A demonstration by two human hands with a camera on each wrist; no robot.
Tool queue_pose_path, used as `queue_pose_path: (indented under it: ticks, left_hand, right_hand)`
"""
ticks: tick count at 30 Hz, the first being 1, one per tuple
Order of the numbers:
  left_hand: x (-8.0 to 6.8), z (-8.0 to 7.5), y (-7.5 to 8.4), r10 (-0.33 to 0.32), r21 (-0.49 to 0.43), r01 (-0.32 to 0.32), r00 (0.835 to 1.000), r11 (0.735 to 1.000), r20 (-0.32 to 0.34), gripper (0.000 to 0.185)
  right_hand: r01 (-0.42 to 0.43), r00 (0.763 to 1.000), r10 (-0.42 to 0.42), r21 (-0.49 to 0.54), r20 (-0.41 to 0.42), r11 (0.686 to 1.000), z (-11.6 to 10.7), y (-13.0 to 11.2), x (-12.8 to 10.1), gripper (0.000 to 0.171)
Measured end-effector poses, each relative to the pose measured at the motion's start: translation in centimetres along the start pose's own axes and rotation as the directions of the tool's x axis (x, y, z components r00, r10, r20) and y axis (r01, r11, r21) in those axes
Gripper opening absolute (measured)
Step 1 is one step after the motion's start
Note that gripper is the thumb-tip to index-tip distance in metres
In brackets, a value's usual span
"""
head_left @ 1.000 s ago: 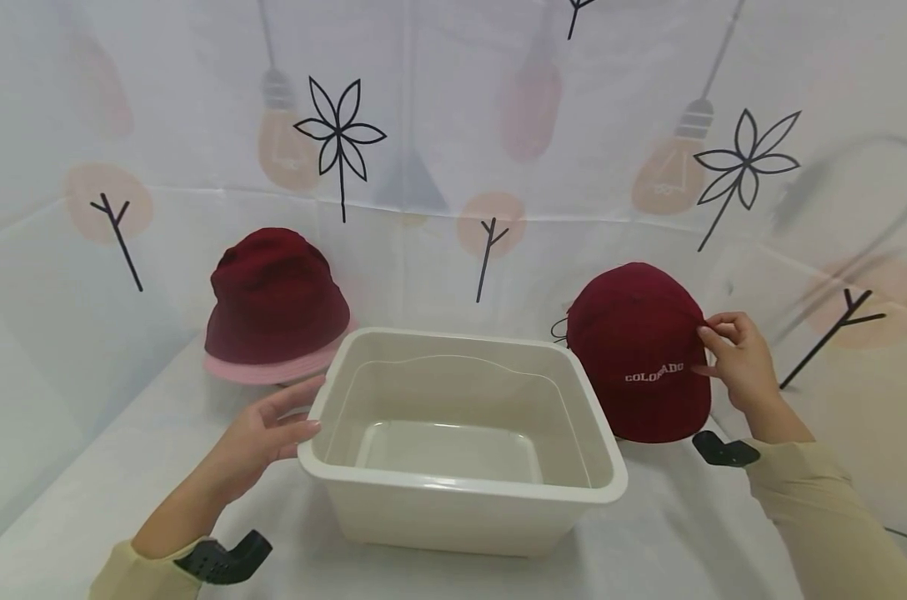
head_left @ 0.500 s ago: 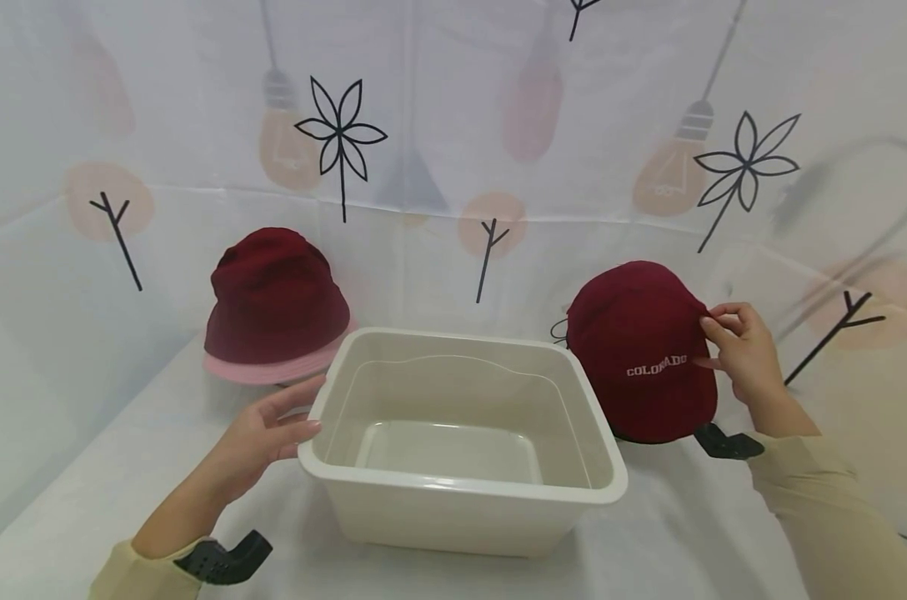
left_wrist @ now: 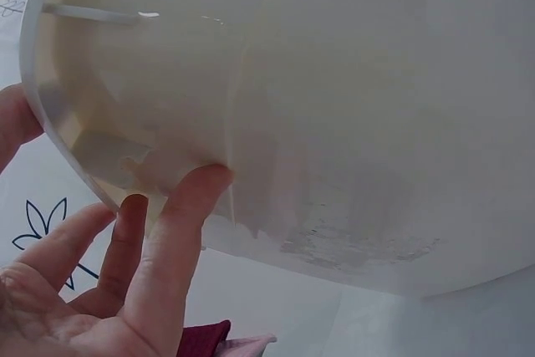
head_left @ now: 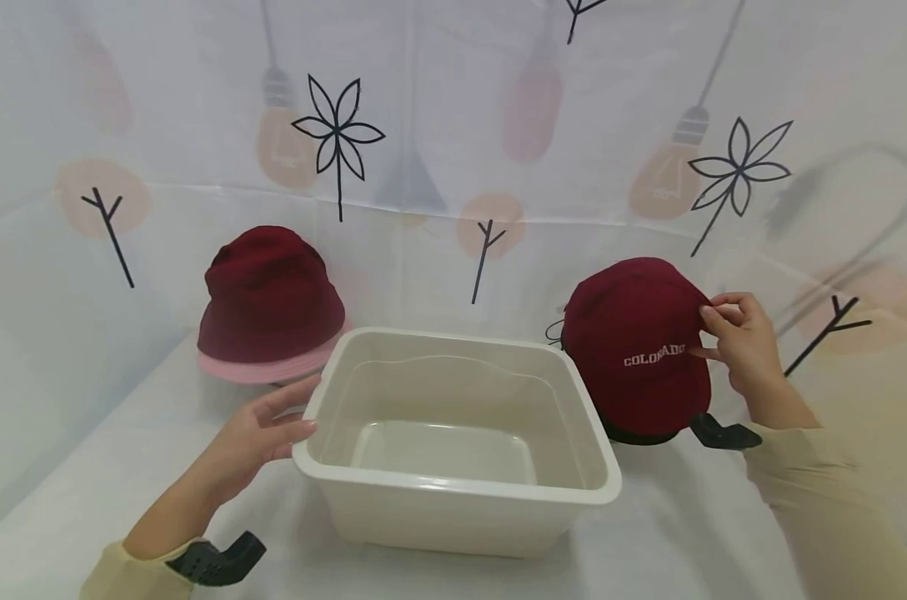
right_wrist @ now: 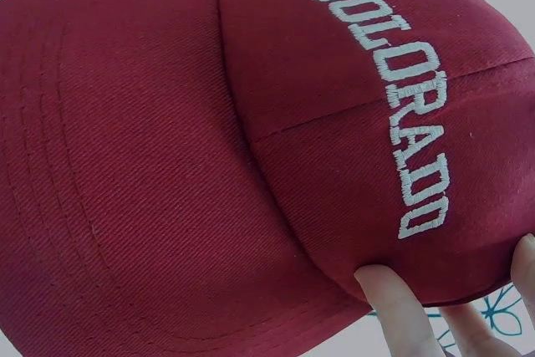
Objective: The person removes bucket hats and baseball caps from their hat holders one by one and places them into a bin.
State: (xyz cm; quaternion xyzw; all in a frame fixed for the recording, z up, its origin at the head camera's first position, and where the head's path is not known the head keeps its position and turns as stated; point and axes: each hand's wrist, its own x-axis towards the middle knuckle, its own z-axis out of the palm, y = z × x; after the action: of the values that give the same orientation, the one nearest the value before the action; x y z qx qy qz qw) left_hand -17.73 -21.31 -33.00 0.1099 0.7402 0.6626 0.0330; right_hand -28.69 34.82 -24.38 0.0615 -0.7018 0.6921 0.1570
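Observation:
A dark red baseball cap (head_left: 644,337) lettered COLORADO stands at the right, its brim pointing down towards the table. My right hand (head_left: 749,350) pinches the edge of its crown on the right side. In the right wrist view, the thumb (right_wrist: 393,303) lies on the cap near the lettering, and the other fingers are partly hidden behind it. My left hand (head_left: 247,433) touches the left side of a cream plastic basin (head_left: 461,521), fingers fairly straight. Seen from the left wrist, its thumb (left_wrist: 175,248) rests against the basin's outer wall beneath the rim.
Behind the basin on the left sits a dark red bucket hat (head_left: 269,304) over a pink brim (head_left: 266,367). A thin black cord (head_left: 554,332) sticks out at the cap's left. The patterned white backdrop (head_left: 438,133) rises behind the white tabletop (head_left: 678,533).
My right hand has risen slightly, tilting the cap so that more dark underside shows below its brim. The left hand stays at the basin. The head view shifts a little.

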Motion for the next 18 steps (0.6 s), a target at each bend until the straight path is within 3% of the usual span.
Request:
queue_pose_path:
  ticks: [18]
  left_hand:
    - [0.0,0.1,0.0,-0.004,-0.003,0.004,1.0,1.0,-0.018,0.064]
  right_hand:
    - [-0.011,1.0,0.012,0.173,-0.006,0.985,0.3,-2.6,0.8,0.021]
